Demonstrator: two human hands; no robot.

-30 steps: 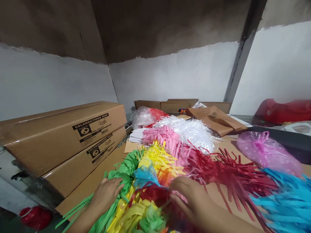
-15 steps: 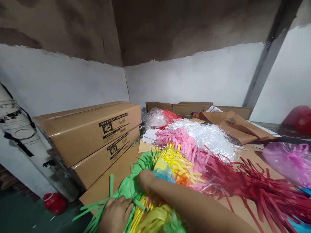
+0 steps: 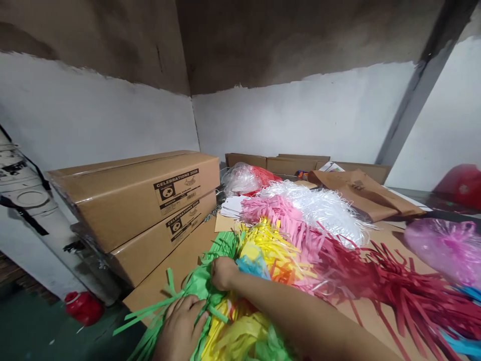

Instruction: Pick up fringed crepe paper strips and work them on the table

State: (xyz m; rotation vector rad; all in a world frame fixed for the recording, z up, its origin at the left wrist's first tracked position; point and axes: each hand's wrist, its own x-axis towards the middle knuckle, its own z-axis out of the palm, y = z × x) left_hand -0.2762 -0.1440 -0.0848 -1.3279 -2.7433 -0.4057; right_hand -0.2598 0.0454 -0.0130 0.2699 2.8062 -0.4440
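A heap of fringed paper strips lies on the cardboard-covered table (image 3: 180, 265): green fringe (image 3: 210, 278), yellow fringe (image 3: 270, 245), pink fringe (image 3: 278, 213), red fringe (image 3: 379, 291) and white shredded plastic (image 3: 323, 208). My left hand (image 3: 182, 328) presses flat on the green fringe at the bottom edge. My right hand (image 3: 223, 273) reaches across from the right and is closed on the green fringe, next to a small blue piece (image 3: 253, 265).
Two long cardboard boxes (image 3: 143, 200) labelled "CELEBRATIONS 2026" are stacked at the left. Brown paper bags (image 3: 361, 193) and flat cartons lie at the back. A pink plastic bag (image 3: 443, 248) sits at the right, and a red object (image 3: 80, 307) on the floor at the left.
The view swung left. My right hand moved from the red fringe across to the green fringe and closed on it. My left hand slid down toward the bottom edge, staying on the green fringe.
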